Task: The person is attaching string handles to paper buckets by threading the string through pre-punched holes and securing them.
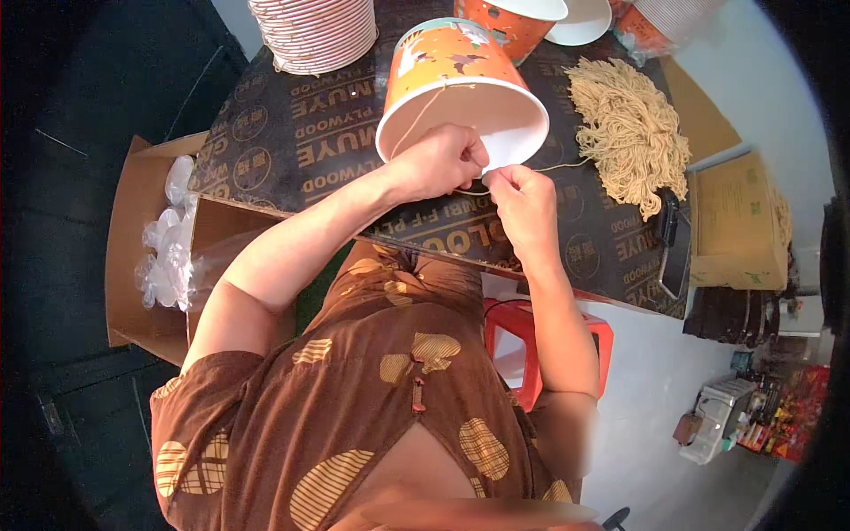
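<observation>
An orange printed paper bucket (pixel 456 57) is tipped on the table with its white mouth toward me. A thin beige string (pixel 423 115) comes from near its upper rim and runs down across the mouth to my left hand (pixel 447 159), whose fingers are closed in a pinch. Beside it, below the lower rim, my right hand (pixel 524 205) pinches string too, thumb against fingertips. The fingertips of both hands almost meet. From there a strand leads right to a heap of cut beige strings (pixel 630 128). The fingers hide just how the string ends lie.
A tall stack of nested buckets (pixel 314 31) stands far left on the dark plywood table (pixel 328 133); more buckets (pixel 513 26) are at the back. A phone (pixel 675 257) sits at the right edge. Cardboard boxes flank the table, and a red stool (pixel 522 341) is beneath.
</observation>
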`<state>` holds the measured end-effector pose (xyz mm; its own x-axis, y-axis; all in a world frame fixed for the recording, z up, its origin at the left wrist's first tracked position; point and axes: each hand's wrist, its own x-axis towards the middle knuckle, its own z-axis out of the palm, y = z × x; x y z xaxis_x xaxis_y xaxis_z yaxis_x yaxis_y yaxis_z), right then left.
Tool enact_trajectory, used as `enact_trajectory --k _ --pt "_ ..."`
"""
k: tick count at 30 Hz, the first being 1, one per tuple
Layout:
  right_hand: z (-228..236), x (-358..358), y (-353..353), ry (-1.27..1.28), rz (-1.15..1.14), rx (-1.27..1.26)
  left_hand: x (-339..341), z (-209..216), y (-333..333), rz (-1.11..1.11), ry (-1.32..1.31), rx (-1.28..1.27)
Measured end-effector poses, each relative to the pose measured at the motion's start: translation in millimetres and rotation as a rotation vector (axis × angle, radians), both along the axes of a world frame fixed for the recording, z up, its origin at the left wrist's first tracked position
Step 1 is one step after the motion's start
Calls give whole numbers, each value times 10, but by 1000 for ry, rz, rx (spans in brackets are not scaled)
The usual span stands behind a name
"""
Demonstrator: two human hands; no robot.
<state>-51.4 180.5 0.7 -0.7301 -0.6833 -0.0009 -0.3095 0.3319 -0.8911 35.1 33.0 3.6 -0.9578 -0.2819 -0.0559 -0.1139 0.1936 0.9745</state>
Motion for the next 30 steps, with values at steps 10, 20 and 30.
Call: enact_trajectory --k 10,20,30 --pt "-44 58 -21 104 -36 -180 -16 -89 44 11 131 -396" --pt "-113 64 6 273 -21 -251 31 -11 6 -31 -10 -53" --pt "-121 21 -60 376 60 5 60 1 1 -22 13 -77"
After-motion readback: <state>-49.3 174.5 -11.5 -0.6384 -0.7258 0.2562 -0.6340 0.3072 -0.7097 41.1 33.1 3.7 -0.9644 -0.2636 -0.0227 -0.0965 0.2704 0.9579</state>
